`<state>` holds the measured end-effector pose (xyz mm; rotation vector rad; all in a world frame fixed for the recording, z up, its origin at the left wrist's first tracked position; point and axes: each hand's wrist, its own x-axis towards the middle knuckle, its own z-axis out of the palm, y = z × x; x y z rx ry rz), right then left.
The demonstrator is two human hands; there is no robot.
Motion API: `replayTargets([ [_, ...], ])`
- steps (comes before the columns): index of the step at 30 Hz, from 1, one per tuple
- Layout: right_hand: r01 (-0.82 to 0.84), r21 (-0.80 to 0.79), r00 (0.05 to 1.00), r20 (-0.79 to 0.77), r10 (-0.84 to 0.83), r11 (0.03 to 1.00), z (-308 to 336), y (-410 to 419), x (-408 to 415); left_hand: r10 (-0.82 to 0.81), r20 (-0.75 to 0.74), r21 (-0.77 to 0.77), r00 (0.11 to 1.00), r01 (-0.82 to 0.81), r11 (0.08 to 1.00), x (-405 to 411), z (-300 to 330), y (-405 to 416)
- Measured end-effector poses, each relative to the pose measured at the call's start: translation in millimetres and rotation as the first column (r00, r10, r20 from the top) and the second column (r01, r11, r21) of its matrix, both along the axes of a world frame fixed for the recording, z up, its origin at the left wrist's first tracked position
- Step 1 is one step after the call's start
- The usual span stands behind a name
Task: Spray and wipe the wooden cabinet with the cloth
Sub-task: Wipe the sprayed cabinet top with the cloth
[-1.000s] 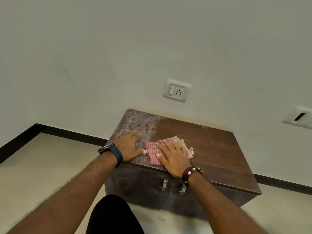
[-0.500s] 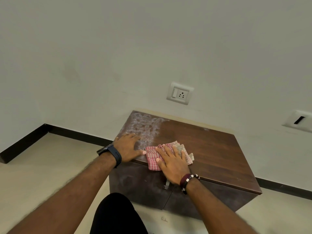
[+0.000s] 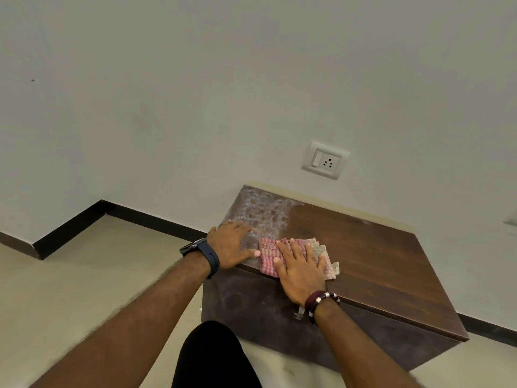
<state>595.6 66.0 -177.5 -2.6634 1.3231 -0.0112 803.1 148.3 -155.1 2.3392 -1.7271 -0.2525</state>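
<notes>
**Wiping under way, dusty patch on the cabinet not yet reached**

The spraying looks done, to judge by the pale, blotchy film on the top of the wooden cabinet [image 3: 363, 261], and the step in hand is the wipe. That film covers the cabinet's back left corner and runs forward toward its front edge; the rest of the top, to the right of it, shows clean dark grain. The task seems roughly midway: one patch is left.

The checked pink cloth [image 3: 296, 256] lies folded on the cabinet top, near the front edge and just right of the filmed patch. The right hand [image 3: 302, 273] presses flat on it, fingers spread wide and straight, palm down; it pins the cloth rather than gripping it. The left hand [image 3: 232, 247] rests flat on the cabinet's front left corner, fingers also extended, on the filmed wood itself, its thumb tip just touching the cloth's left edge. It holds nothing and appears to brace the person.

The next move likely calls for sliding the cloth leftward and back across the cabinet into the film, with steady downward pressure. The left hand sits in that path, so it would probably need to lift away first. A spray bottle is not in view
</notes>
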Motion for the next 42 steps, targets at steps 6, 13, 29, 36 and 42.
replayTargets([
  [6,-0.065,-0.015,0.998,0.001,0.065,0.998,-2.5,5.0,4.9,-0.011,0.011,-0.014,1.0,0.011,1.0,8.7,2.0,-0.3],
  [13,-0.072,0.001,0.997,0.01,0.072,0.997,-0.4,9.3,29.2,-0.014,-0.01,-0.044,1.0,0.014,0.999,20.5,1.7,1.1],
  [29,-0.063,0.051,0.998,-0.014,0.064,0.997,4.4,-38.5,55.8,0.008,-0.045,0.001,0.999,-0.008,1.0,26.9,3.9,-3.7],
  [36,-0.033,0.059,0.999,-0.03,0.035,0.998,6.5,-71.7,57.9,0.001,-0.065,-0.003,0.998,-0.001,1.0,27.5,3.8,-14.6],
  [42,-0.109,0.02,0.993,-0.043,0.11,0.994,2.4,-84.0,57.9,-0.006,-0.079,-0.006,0.997,0.006,1.0,29.9,1.1,-27.6],
])
